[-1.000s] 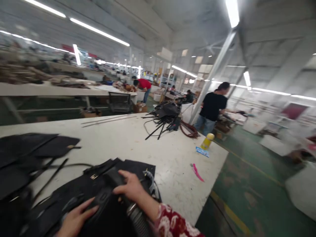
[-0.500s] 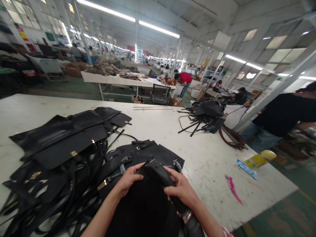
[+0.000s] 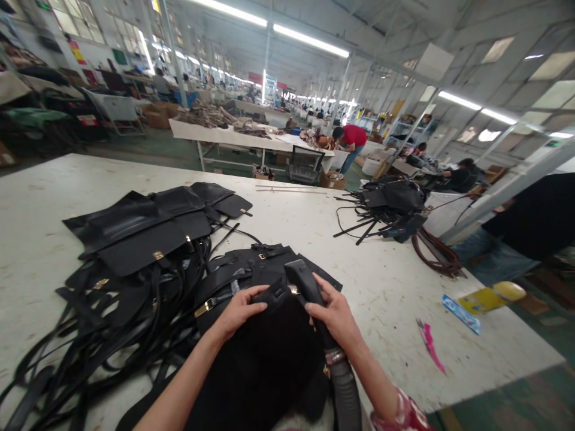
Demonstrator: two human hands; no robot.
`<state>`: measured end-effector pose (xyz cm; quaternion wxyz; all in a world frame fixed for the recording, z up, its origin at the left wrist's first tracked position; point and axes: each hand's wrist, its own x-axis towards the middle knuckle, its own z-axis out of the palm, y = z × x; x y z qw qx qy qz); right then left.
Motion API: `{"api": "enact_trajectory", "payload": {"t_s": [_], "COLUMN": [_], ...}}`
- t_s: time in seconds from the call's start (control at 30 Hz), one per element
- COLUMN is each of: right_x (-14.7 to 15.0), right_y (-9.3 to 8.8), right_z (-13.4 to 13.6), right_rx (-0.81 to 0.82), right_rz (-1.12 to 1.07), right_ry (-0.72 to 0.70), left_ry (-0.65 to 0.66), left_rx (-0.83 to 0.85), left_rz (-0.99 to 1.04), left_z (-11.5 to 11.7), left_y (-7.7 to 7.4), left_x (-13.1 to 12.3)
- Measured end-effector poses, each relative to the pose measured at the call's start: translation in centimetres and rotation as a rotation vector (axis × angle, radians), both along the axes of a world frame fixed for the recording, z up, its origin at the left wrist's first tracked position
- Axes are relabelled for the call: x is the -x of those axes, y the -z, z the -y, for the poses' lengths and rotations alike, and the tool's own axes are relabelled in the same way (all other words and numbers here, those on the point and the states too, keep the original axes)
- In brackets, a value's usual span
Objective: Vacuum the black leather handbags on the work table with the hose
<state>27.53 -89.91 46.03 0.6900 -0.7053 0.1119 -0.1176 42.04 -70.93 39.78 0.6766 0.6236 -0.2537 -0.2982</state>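
My left hand (image 3: pixel 242 310) pinches the edge of a black leather bag (image 3: pixel 269 359) that lies close to me at the table's front. My right hand (image 3: pixel 332 311) is wrapped around a black nozzle (image 3: pixel 302 276) with a ribbed hose (image 3: pixel 345 383) running down from it. The nozzle's tip is just right of my left fingers, above the bag's edge, near a small shiny metal fitting. Behind my hands lie more black bags (image 3: pixel 274 261) with buckles and straps. My fingertips under the bag's edge are hidden.
A pile of black bags with tangled straps (image 3: pixel 148 239) covers the table's left. Further right lie another black heap (image 3: pixel 390 200), a brown cord coil (image 3: pixel 433 254), pink snips (image 3: pixel 430 344), a blue packet (image 3: pixel 460 312) and a yellow can (image 3: pixel 492 296). Beyond the corner stands a person in black (image 3: pixel 534 221).
The nozzle in my right hand has lifted and tilted more upright, moving away from my left fingers. The bag's edge is now exposed between my hands. The whole view has shifted left.
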Motion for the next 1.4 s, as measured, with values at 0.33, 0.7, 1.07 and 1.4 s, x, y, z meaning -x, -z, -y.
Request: {"api": "enact_trajectory", "payload": {"t_s": [0.33,0.7,1.07,1.4], "right_x": [4.5,5.6,0.4,3.5], "right_y": [3.2,3.7,3.3,2.6], "right_z": [1.6,-4.3,-6.8,-3.7], "right_rx": [0.001,-0.026,-0.119,-0.104], "right_rz": [-0.058,-0.111,0.007,0.002], "right_ry": [0.05,-0.29,-0.342,-0.236], "left_ry": [-0.21,-0.578,-0.584,-0.773], "left_rx": [-0.286,-0.246,0.025,0.064], "left_rz": [-0.043,-0.197,-0.279,-0.243], "left_z": [-12.0,-9.7,-9.0,-10.6], "left_y": [7.3,5.0,3.1,3.8], "left_x": [1.6,2.9,3.3,0.2]}}
